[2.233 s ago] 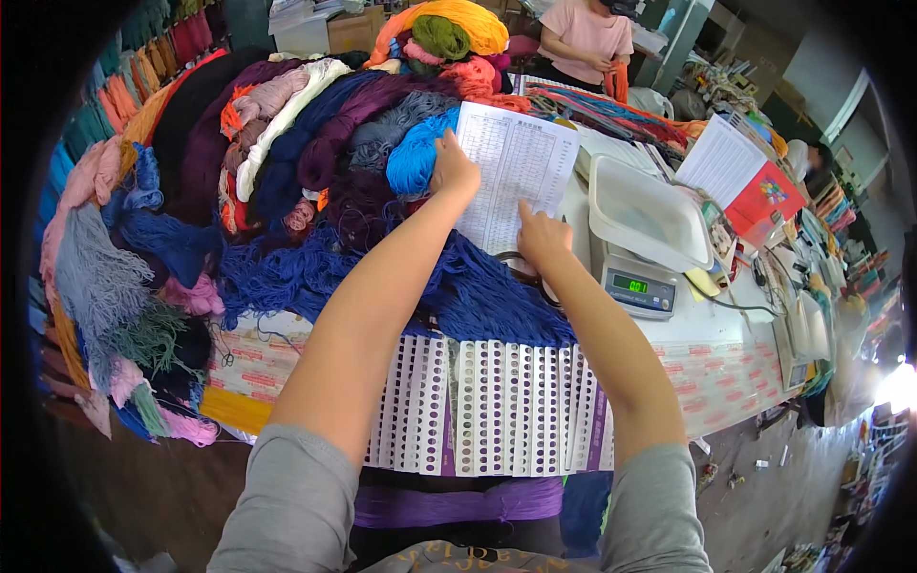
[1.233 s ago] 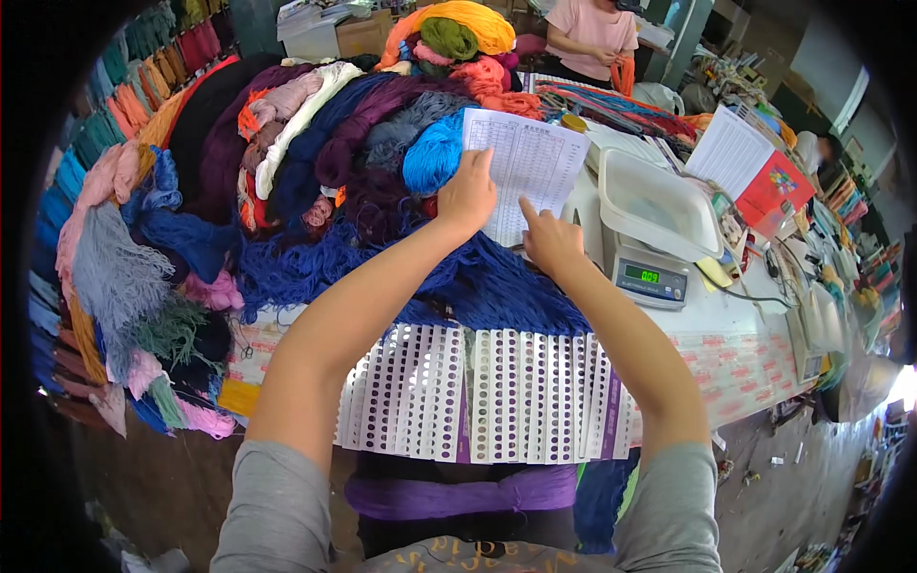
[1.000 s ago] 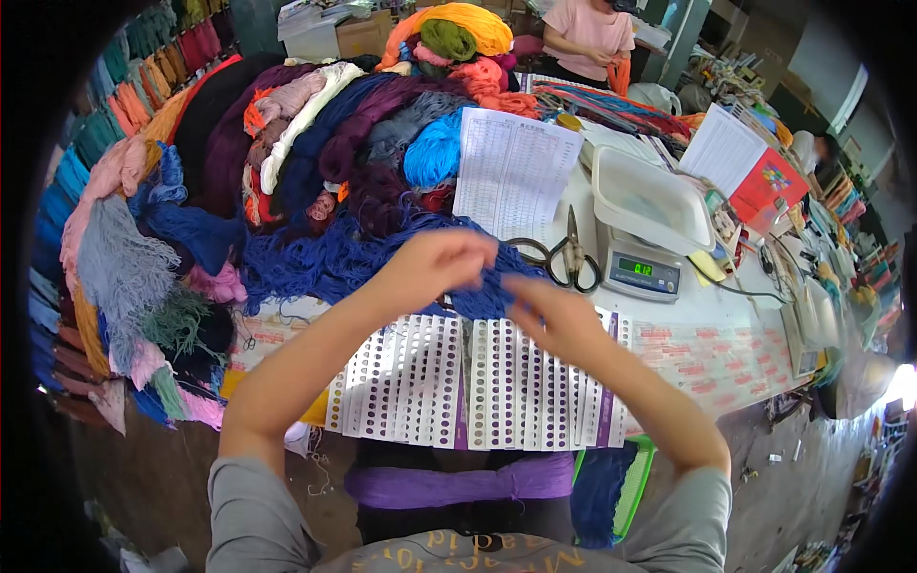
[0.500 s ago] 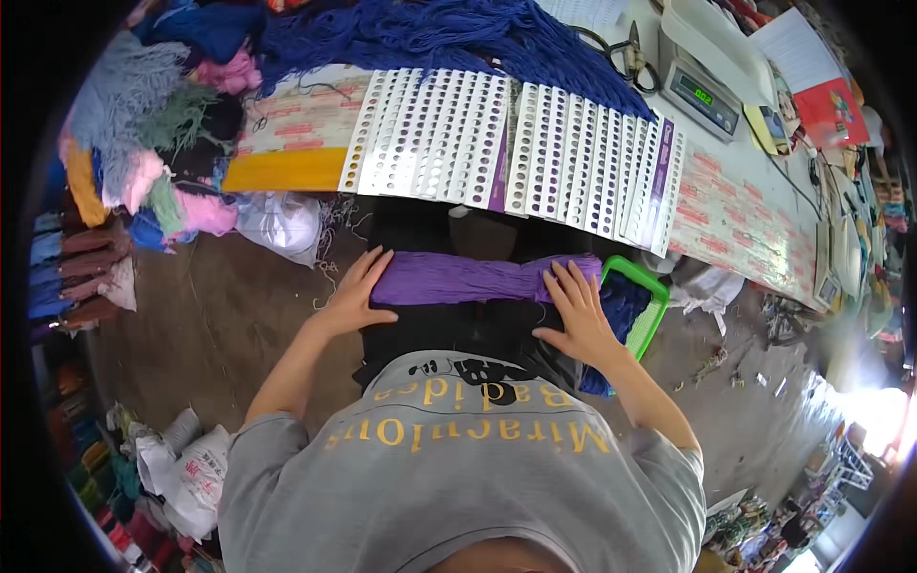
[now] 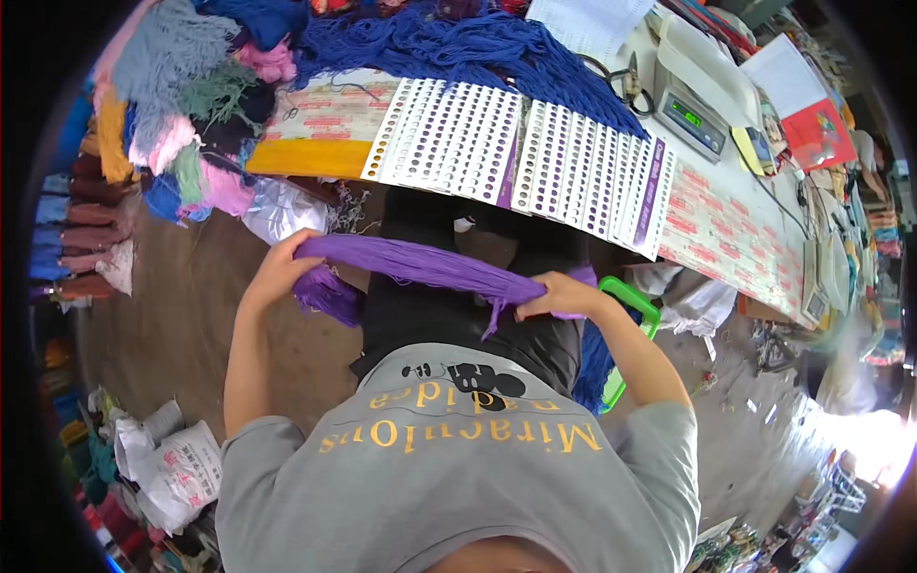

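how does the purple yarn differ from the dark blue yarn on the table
The purple yarn is held up above the lap by the left hand and right hand, while the dark blue yarn lies on the table, untouched. The purple yarn runs in a fairly neat band between the hands; the dark blue yarn spreads out in a looser, wavier heap. Both are made of many thin strands.

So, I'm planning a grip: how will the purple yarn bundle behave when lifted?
Probably floppy: the purple yarn bundle folds over at the left hand. Loose strands near the right hand suggest it may also tangle.
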Motion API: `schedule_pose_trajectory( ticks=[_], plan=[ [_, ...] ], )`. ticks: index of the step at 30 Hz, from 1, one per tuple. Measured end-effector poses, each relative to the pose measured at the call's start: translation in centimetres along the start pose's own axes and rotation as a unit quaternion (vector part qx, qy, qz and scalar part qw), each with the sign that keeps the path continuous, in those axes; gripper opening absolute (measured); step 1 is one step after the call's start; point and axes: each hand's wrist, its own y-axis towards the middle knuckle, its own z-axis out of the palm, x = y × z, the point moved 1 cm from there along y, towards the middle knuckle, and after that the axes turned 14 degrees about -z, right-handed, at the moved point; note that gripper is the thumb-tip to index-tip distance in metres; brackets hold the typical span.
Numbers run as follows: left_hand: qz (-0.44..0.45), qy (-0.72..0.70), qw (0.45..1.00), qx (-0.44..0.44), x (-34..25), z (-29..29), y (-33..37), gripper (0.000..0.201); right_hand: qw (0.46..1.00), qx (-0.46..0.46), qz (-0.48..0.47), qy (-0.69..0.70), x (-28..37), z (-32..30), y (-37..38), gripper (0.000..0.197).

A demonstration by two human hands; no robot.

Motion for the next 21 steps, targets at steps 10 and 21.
schedule_pose_trajectory(
  ticks=[10,21],
  plan=[
    [0.051,-0.236,0.950,0.197,-9.1,16.8,-1.5,0.016,0.780,0.077,0.021,0.621,0.7,4.7,-3.8,0.036],
    [-0.048,-0.256,0.923,0.282,-9.3,21.6,-0.7,0.025,0.785,0.106,-0.056,0.608,1.5,6.3,-3.1,0.042]
  ],
)
